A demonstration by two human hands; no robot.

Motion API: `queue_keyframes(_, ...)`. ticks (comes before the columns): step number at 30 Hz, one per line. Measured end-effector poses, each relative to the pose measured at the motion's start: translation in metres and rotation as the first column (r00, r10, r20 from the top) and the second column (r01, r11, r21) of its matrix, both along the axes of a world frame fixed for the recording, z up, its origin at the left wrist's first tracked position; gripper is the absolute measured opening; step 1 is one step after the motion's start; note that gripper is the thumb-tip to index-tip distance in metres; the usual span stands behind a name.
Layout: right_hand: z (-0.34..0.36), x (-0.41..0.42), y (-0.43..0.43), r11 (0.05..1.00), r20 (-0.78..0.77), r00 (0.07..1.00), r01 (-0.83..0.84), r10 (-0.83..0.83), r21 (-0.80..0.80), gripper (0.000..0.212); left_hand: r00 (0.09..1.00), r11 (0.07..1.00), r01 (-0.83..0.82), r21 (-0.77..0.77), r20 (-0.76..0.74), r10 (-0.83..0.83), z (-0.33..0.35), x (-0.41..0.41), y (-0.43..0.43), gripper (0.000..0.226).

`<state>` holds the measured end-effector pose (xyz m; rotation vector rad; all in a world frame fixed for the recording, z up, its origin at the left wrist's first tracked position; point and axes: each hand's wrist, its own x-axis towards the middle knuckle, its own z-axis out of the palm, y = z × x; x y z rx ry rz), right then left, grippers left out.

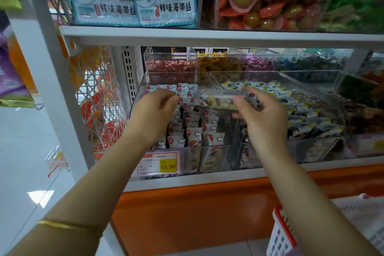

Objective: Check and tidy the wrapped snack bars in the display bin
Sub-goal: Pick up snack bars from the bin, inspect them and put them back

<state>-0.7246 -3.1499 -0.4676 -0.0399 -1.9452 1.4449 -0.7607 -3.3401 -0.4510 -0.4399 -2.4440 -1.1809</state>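
A clear plastic display bin (188,163) on the lower shelf holds rows of upright white snack bars (193,125) with red and cloud prints. My right hand (260,115) grips one wrapped snack bar (220,100) and holds it lying flat above the bin. My left hand (154,110) reaches into the bin's far left part, fingers curled onto the bars there; whether it grips one is hidden by the hand itself. A gold bangle sits on my left forearm.
A yellow price tag (168,166) reading 15.80 is on the bin front. A neighbouring clear bin (324,145) to the right holds black-and-white packets. Bins of sweets stand behind. The upper shelf (207,34) hangs overhead. A white and orange basket (282,235) stands at lower right.
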Motion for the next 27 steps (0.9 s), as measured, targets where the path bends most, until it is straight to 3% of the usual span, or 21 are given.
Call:
queue_keyframes(3,-0.002,-0.008,0.007,0.994,0.014,0.994,0.106,-0.105,-0.003,0.04,0.998,0.948,0.004,-0.319,-0.053,-0.021,-0.006,-0.032,0.01,0.03)
queue_keyframes(6,-0.003,-0.013,0.007,0.992,0.036,0.992,0.121,-0.12,-0.039,0.036,0.994,0.753,0.101,-0.65,0.027,-0.11,-0.013,-0.059,0.028,0.034)
queue_keyframes(8,-0.004,-0.014,0.008,0.99,0.032,0.993,0.119,-0.117,-0.08,0.031,0.987,0.655,0.161,-0.738,0.121,-0.105,-0.014,-0.068,0.036,0.037)
queue_keyframes(13,-0.005,-0.016,0.012,0.991,0.041,0.993,0.116,-0.114,-0.061,0.032,0.987,0.567,0.151,-0.81,0.16,-0.035,-0.016,-0.071,0.035,0.037)
queue_keyframes(17,0.003,-0.017,0.007,0.993,-0.018,0.995,0.101,-0.1,0.057,0.037,0.986,0.643,0.15,-0.751,0.163,-0.04,-0.018,-0.058,0.024,0.034)
queue_keyframes(20,0.016,-0.031,0.0,0.973,-0.082,0.993,0.096,-0.08,0.212,0.027,0.984,0.685,0.165,-0.71,0.161,-0.07,-0.019,-0.051,0.019,0.032)
queue_keyframes(24,0.028,-0.066,-0.013,0.89,0.032,0.999,-0.029,0.017,0.455,0.02,0.98,0.716,0.192,-0.671,0.172,-0.101,-0.018,-0.045,0.014,0.03)
queue_keyframes(27,0.031,-0.086,-0.02,0.824,0.119,0.991,-0.122,0.067,0.553,0.022,0.977,0.738,0.205,-0.643,0.179,-0.115,-0.018,-0.04,0.01,0.032)
